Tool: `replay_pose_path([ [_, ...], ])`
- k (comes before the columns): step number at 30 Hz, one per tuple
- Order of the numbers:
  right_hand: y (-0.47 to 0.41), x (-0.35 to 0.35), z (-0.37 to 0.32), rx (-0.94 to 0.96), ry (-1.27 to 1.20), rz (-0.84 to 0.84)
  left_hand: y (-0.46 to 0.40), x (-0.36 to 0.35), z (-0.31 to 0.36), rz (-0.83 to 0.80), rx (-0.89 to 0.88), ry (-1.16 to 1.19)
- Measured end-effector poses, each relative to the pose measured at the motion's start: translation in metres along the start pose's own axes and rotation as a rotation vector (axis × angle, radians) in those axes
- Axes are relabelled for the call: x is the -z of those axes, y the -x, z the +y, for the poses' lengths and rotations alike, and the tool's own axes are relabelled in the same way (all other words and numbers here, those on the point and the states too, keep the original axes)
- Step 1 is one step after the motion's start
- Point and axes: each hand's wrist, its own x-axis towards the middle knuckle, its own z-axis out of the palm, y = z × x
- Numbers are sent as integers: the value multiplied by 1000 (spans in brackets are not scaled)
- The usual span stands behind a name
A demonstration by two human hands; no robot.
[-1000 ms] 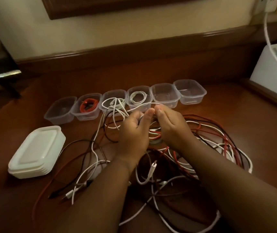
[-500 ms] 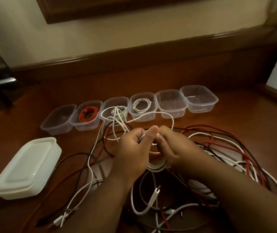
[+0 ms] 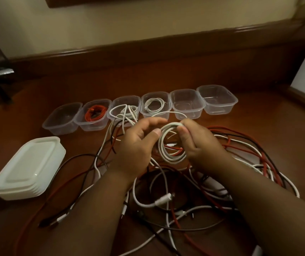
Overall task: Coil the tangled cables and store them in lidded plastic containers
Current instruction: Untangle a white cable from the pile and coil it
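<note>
Hands: right (image 3: 199, 145) pinches white cable coil (image 3: 168, 145); left (image 3: 138, 143) loosely open beside it.

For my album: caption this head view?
Right hand pinches a white cable coil; left hand open beside it.

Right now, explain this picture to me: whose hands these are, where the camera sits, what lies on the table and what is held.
No machine here: a person works bare-handed, and the camera sits on their head, looking down. The right hand pinches a white cable coil; the left hand, fingers loosely spread, touches its other side. Under them lies a tangle of cables, white, red and black, on a brown table. Behind stands a row of six clear containers: three hold cables, three look empty. A stack of white lids lies at the left.
</note>
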Motion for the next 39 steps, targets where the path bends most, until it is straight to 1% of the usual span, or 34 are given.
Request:
replay_pose_path([
  [3, 3, 4, -4, 6, -156, 30, 0, 5, 4, 64, -44, -25],
  [7, 5, 4, -10, 13, -310, 60, 2, 6, 11, 138, -127, -141],
  [9, 5, 3, -11, 25, -352, 91, 5, 2, 17, 140, -112, -138],
  [10, 5, 2, -11, 31, -361, 112, 8, -1, 19, 133, -77, -112],
  [13, 5, 0, -10, 37, -333, 186, 12, -7, 19, 60, 72, 115],
  [14, 4, -1, -10, 39, -318, 208, 13, -8, 18, 21, 93, 145],
  [17, 5, 0, -10, 80, -223, 241, 16, -9, 18, -40, 93, 120],
  [19, 5, 1, -10, 108, -144, 246, 17, -8, 20, -58, 113, 184],
  [22, 5, 1, -9, 124, -79, 240, 19, -7, 22, -90, 160, 342],
  [26, 6, 0, -6, 149, -12, 221, 23, -8, 25, -221, 283, 642],
  [28, 6, -1, -6, 159, 29, 205, 23, -9, 26, -249, 314, 746],
  [30, 6, -2, -6, 155, 52, 179, 23, -12, 26, -224, 275, 660],
  [34, 4, 2, -6, 161, 79, 206, 22, -16, 23, -83, 188, 324],
  [35, 4, 3, -6, 162, 85, 213, 22, -16, 22, -33, 154, 200],
  [38, 4, 4, -5, 137, 129, 195, 20, -14, 20, 119, -49, -398],
  [39, 3, 4, -5, 119, 152, 184, 21, -13, 20, 148, -98, -498],
])
